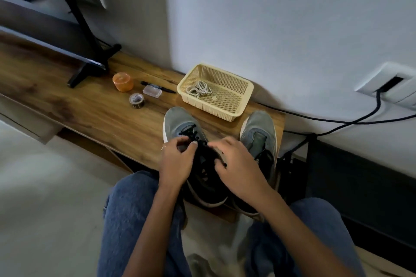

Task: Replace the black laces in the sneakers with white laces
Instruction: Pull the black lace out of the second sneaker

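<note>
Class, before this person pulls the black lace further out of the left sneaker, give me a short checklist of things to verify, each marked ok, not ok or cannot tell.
1. Both hands on the left sneaker: left hand and right hand at its black lace: ok.
2. White laces ready in the basket: ok.
3. Right sneaker resting on the shelf: ok.
4. Lace knot undone: cannot tell, blurred.
5. Tape roll and marker apart from the sneakers: ok.

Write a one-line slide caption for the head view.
Both hands, left hand and right hand, work the black laces on the left sneaker; white laces wait in the basket.
</note>
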Motion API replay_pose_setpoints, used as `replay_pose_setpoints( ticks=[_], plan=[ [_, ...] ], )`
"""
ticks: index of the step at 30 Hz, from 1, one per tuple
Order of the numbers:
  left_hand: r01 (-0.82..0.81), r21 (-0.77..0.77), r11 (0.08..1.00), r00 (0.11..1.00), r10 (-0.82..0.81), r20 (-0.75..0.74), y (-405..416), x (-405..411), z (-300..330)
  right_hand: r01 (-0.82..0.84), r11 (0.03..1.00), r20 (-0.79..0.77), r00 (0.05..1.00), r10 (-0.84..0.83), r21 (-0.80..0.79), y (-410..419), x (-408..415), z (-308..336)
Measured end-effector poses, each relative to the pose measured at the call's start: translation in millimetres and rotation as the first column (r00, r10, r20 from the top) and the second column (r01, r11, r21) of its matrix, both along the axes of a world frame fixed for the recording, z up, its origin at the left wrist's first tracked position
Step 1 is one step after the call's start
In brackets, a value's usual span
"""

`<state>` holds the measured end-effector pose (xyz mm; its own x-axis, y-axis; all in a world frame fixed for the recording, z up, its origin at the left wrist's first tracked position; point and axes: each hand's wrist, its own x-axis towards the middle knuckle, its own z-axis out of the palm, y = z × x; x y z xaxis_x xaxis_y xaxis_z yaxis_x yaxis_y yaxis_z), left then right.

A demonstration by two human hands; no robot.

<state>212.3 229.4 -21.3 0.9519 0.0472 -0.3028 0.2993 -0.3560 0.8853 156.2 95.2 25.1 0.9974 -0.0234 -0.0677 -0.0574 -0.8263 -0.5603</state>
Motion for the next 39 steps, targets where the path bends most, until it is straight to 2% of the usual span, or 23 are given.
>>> replay_pose_setpoints(
  ticks=[6, 9, 14, 18, 21, 23, 26, 29, 32, 36, 39],
  plan=[
    [0.236, 0.035, 0.971, 0.972, -0.236, -0.004, 9, 1, 6, -0.035, 0.996, 0.003, 0.999, 0.035, -0.083, 10, 18, -18],
    [0.332, 0.057, 0.942, 0.943, -0.333, 0.012, 13, 0, 5, 0.011, 0.994, 0.041, 0.999, -0.007, -0.106, 9, 24, -25],
    [0.296, 0.108, 0.949, 0.951, -0.304, 0.060, 13, -2, 6, 0.126, 0.990, 0.199, 0.974, -0.111, -0.064, 9, 25, -29],
    [0.244, 0.091, 0.966, 0.961, -0.253, 0.114, 11, -1, 5, 0.228, 0.960, 0.243, 0.934, -0.263, 0.163, 9, 25, -14],
    [0.217, 0.103, 0.971, 0.946, -0.235, 0.225, 7, 0, 8, 0.268, 0.891, 0.217, 0.907, -0.362, 0.366, 5, 24, 13],
    [0.212, 0.102, 0.972, 0.942, -0.231, 0.243, 4, 0, 11, 0.282, 0.816, 0.173, 0.893, -0.415, 0.505, 0, 24, 33],
    [0.279, 0.095, 0.956, 0.936, -0.293, 0.194, 1, 0, 11, 0.282, 0.680, 0.136, 0.859, -0.493, 0.677, -12, 26, 58],
    [0.369, 0.194, 0.909, 0.901, -0.401, 0.165, 1, -1, 8, 0.264, 0.587, 0.156, 0.809, -0.566, 0.765, -25, 28, 70],
    [0.376, 0.259, 0.890, 0.885, -0.428, 0.185, 3, -1, 5, 0.214, 0.489, 0.182, 0.746, -0.641, 0.845, -33, 24, 80],
    [0.362, 0.286, 0.887, 0.878, -0.428, 0.214, 4, -1, 2, 0.174, 0.500, 0.262, 0.683, -0.682, 0.848, -37, 17, 93],
    [0.280, 0.256, 0.925, 0.912, -0.340, 0.230, 4, -1, 2, 0.220, 0.581, 0.241, 0.754, -0.611, 0.784, -36, 15, 87]
  ],
)
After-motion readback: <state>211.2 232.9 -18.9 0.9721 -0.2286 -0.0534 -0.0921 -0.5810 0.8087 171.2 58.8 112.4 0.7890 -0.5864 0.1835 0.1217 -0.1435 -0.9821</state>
